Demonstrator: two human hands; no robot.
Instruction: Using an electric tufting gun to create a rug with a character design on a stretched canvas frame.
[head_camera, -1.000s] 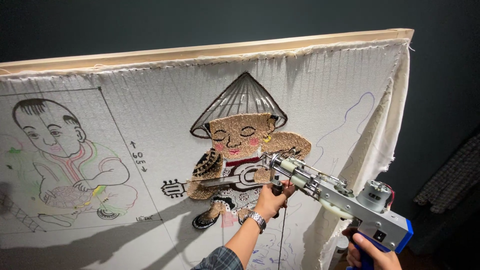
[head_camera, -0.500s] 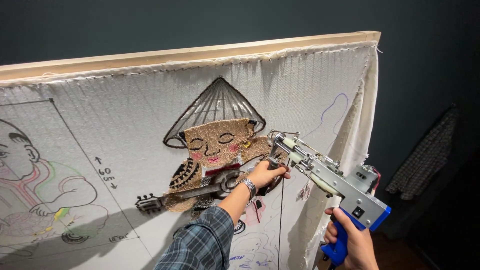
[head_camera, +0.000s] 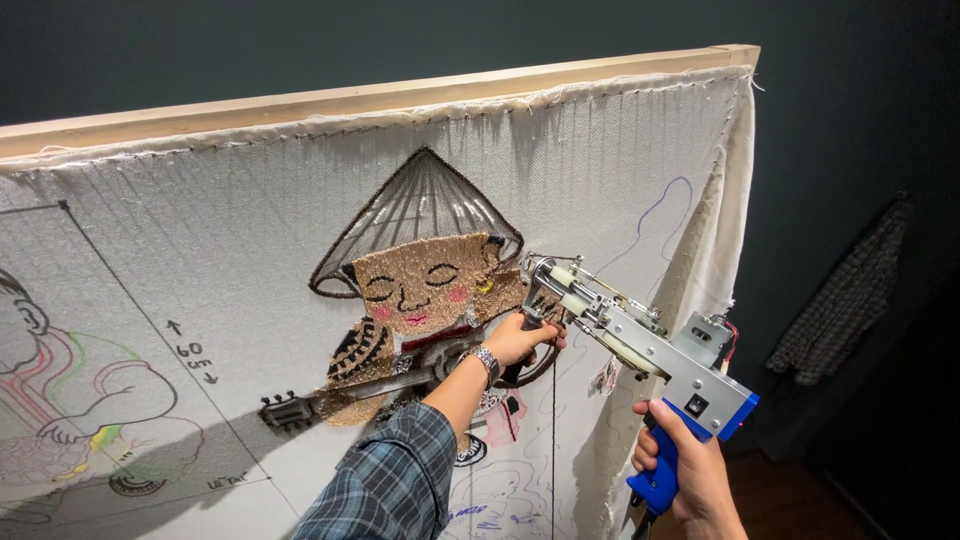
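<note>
Woven cloth (head_camera: 250, 230) on wooden frame (head_camera: 400, 95) | both hands clamped on metal tufting gun (head_camera: 640, 340)

No packages, screens or printed signs show here. The nearest thing to a label is a hand-drawn measurement mark (head_camera: 190, 357) on the white backing cloth (head_camera: 620, 160) stretched over the wooden frame (head_camera: 400, 95): a few small dark characters set between two little arrows, one pointing up and one down, just right of a thin dark diagonal line and left of the tufted figure. A second small dark scribble (head_camera: 228, 482) sits lower on the cloth, near the bottom edge of the drawn box, too small to make out.
</note>
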